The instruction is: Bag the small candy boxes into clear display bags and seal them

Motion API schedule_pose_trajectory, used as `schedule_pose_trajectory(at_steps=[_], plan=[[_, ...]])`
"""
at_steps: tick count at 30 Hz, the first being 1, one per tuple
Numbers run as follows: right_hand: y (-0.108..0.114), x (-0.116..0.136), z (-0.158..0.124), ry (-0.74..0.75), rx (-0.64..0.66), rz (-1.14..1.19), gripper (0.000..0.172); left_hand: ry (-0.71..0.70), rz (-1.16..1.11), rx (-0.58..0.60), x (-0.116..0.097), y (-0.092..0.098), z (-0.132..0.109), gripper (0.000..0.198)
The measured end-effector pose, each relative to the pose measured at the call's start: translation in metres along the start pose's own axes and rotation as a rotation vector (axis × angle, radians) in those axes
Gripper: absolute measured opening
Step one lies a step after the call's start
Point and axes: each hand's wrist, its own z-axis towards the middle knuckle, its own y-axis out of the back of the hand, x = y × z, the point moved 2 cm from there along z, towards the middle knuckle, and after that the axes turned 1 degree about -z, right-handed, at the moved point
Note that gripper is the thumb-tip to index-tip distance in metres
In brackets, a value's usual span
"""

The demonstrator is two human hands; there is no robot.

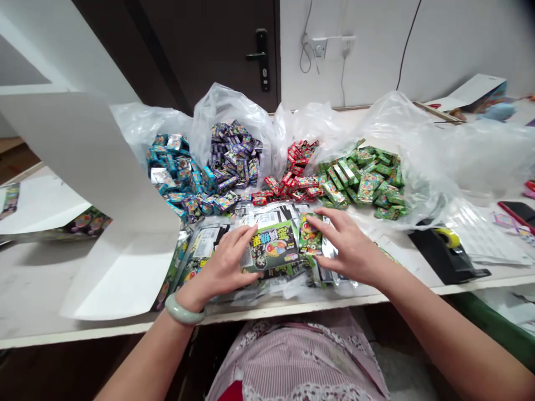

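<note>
My left hand (228, 262), with a pale bangle on its wrist, grips the left edge of a flat green-and-black printed packet (275, 246) between thumb and fingers. At the packet's right side, my right hand (345, 245) has its thumb and fingers around a small green printed box (310, 235). Both items are just above a layer of flat plastic-wrapped printed bags (204, 245) along the table's front. Behind them lie heaps of small boxes: blue boxes (178, 161), purple boxes (236, 156), red boxes (296, 178) and green boxes (368, 178).
Clear plastic bags (229, 103) stand behind the heaps. Large white sheets (121, 245) curl up on the left. To the right are a black tape dispenser (445, 253) and a phone (518, 214). The table's front edge (376, 301) runs close to my body.
</note>
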Motion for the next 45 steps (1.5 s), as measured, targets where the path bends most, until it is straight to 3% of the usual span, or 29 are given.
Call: schedule_pose_trajectory(at_steps=[4,13,18,23,26,28,31,34,36,38,41,45], plan=[[-0.003,0.010,0.000,0.115,0.233,-0.016,0.065,-0.048,0.065,-0.009,0.002,0.002,-0.007,0.100],[0.009,0.002,0.008,0.212,0.372,0.058,0.068,-0.068,-0.011,0.098,0.002,0.001,-0.017,0.099],[-0.001,-0.001,0.019,0.157,0.354,0.112,0.067,-0.048,-0.097,0.101,-0.007,-0.003,-0.012,0.098],[-0.015,0.007,0.020,0.041,0.278,0.378,0.081,0.039,-0.095,0.039,-0.002,-0.007,-0.017,0.096],[-0.024,0.019,0.016,-0.014,0.178,0.436,0.067,0.079,-0.049,0.007,0.007,-0.007,-0.023,0.093],[-0.032,0.022,0.017,-0.006,0.178,0.440,0.059,0.082,-0.022,-0.020,0.012,-0.008,-0.025,0.092],[-0.041,-0.002,0.032,-0.048,0.188,0.434,0.050,0.096,0.007,-0.058,0.019,-0.008,-0.028,0.091],[-0.046,-0.060,0.065,-0.340,0.111,0.095,0.029,0.106,0.038,-0.092,0.026,-0.003,-0.032,0.091],[-0.050,-0.096,0.091,-0.458,0.062,-0.072,0.029,0.111,0.055,-0.119,0.029,0.001,-0.033,0.091],[-0.057,-0.118,0.115,-0.481,0.040,-0.162,0.035,0.115,0.064,-0.140,0.030,0.004,-0.033,0.090],[-0.075,-0.129,0.138,-0.450,0.071,-0.237,0.044,0.118,0.077,-0.156,0.033,0.004,-0.033,0.090],[-0.088,-0.130,0.143,-0.419,0.136,-0.266,0.027,0.123,0.084,-0.173,0.040,-0.001,-0.038,0.090]])
